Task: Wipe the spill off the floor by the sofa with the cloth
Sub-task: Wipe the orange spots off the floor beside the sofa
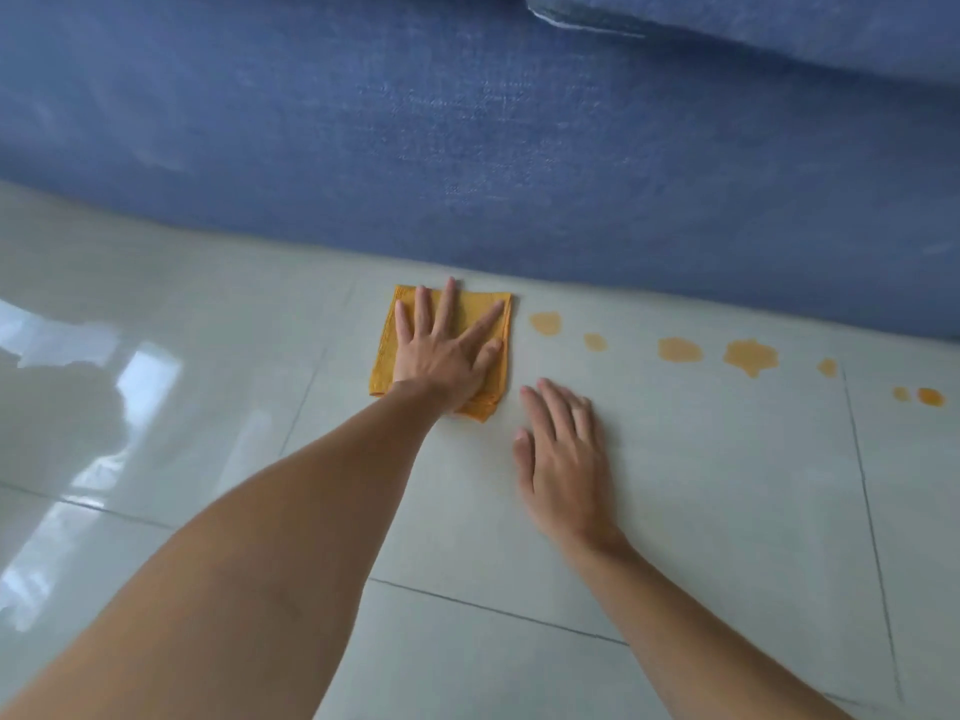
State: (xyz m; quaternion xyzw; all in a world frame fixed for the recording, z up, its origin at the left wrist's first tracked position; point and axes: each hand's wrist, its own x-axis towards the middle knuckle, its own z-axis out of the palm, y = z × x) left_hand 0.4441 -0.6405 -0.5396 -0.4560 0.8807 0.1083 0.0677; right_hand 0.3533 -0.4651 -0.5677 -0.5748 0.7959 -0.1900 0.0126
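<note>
A folded orange cloth [383, 356] lies on the pale tiled floor [701, 485], close to the base of the blue sofa [467, 148]. My left hand [441, 350] presses flat on the cloth with its fingers spread. To the right of the cloth, a row of several orange spill spots runs along the sofa's foot, from the nearest spot [545, 323], through the largest spot [750, 356], to the far right spot [930, 396]. My right hand [563, 459] rests flat on the bare tile, just right of and nearer than the cloth, holding nothing.
The sofa front forms a wall along the whole far side, with a blue cushion [779, 23] on top at the right. Glossy tiles with dark grout lines stretch left and towards me, with bright reflections at the left [78, 407].
</note>
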